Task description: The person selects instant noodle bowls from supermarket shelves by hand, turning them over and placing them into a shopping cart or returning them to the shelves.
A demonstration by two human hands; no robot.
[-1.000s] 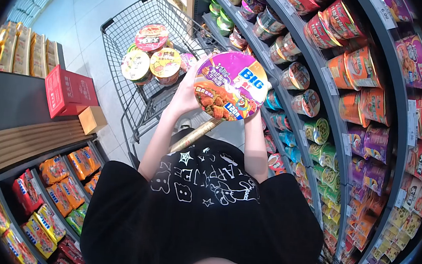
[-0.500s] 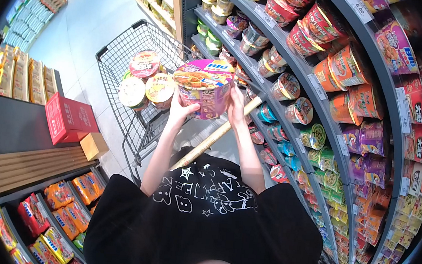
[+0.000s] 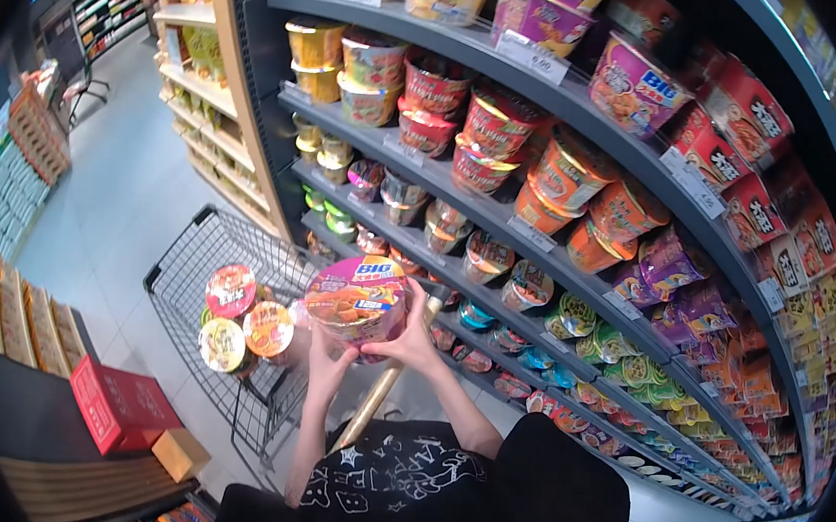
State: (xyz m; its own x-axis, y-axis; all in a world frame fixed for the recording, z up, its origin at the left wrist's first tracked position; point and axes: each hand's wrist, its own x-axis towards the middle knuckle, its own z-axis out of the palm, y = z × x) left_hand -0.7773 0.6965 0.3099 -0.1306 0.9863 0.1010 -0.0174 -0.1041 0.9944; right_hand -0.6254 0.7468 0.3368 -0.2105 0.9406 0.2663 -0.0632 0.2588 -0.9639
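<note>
Swung round towards the shelves (image 3: 457, 38) since half a second ago, the view is now largely filled by them, and the purple tub (image 3: 357, 298) has come lower in sight, with more of its lid shown and less of its wall. Its right side, flanked by an upright hand earlier, is now clasped with the thumb laid across the near wall.

Purple tub and printed lid are held up in front of the black shirt (image 3: 389, 477), between cart (image 3: 181, 240) and shelves, just off the near right part of the cart as seen from above. It is gripped from both sides. By the left hand (image 3: 327, 367) the lower left is held, the thumb pressed to the wall; how its other fingers lie cannot be told, as they are hidden. By the right hand (image 3: 415, 340) the right side is held, the fingers (image 3: 419, 299) curved along it. Behind the right hand, a tan bar (image 3: 371, 401) is seen at a slant.

In the cart, a red-lidded tub (image 3: 230, 290), an orange-lidded tub (image 3: 269, 330) and a pale-lidded tub (image 3: 222, 345) are grouped as before. Near the cart, a red box (image 3: 122, 409) is set beside a small brown box (image 3: 180, 454).
</note>
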